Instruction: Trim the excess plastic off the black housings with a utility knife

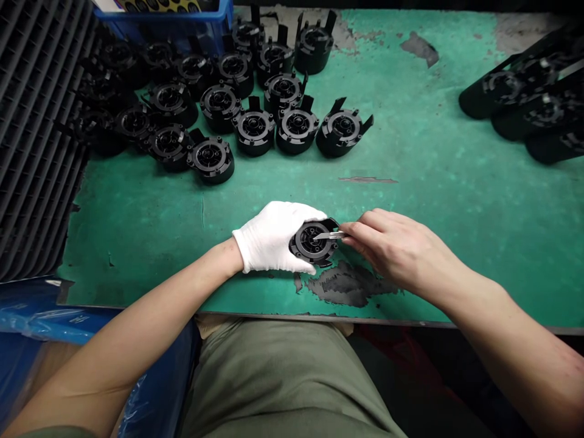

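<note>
My left hand (278, 237), in a white glove, grips a round black plastic housing (303, 246) near the front of the green table. The thumb and fingers wrap round its left side, and its ringed face with inner ribs is turned up toward me. Bare and closed, my right hand (387, 246) holds a craft knife (335, 235) from the right. The knife's pointed blade lies over the middle of the housing's face; I cannot tell whether it touches the plastic. The knife's handle is mostly hidden inside my right hand.
Several similar black housings (296, 125) stand at the back left, before a blue bin (168, 30). Taller black cylindrical parts (502, 91) stand at the far right. A dark slatted panel (36, 121) borders the left side. The green table (424, 176) has worn patches.
</note>
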